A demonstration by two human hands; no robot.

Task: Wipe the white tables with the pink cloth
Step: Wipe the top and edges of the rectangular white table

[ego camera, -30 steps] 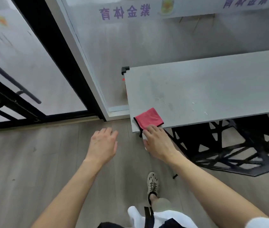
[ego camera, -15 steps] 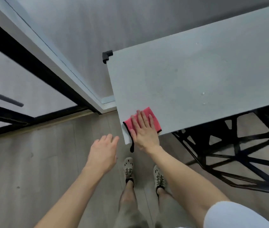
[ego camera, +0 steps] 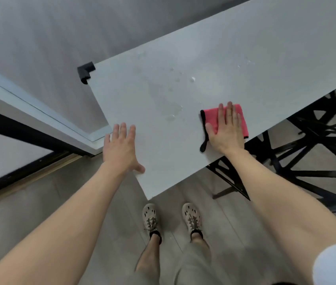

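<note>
The white table (ego camera: 214, 64) runs from the near corner in front of me up to the right. A folded pink cloth (ego camera: 212, 119) with a black hem lies flat near the table's front edge. My right hand (ego camera: 225, 130) presses on the cloth with straight fingers and covers much of it. My left hand (ego camera: 121, 149) rests flat on the table's left edge, fingers spread, thumb on the top. Water drops (ego camera: 191, 79) and a wet patch sit on the tabletop beyond the cloth.
A black corner guard (ego camera: 85, 73) caps the table's far left corner. The black lattice table base (ego camera: 311, 157) stands under the right side. A glass wall with a white frame (ego camera: 45, 118) runs along the left. My feet (ego camera: 171, 220) stand on grey wood flooring.
I have stepped closer to the table. My right hand slid the cloth from the near left corner to the right along the front edge. My left hand came to rest on the table's edge.
</note>
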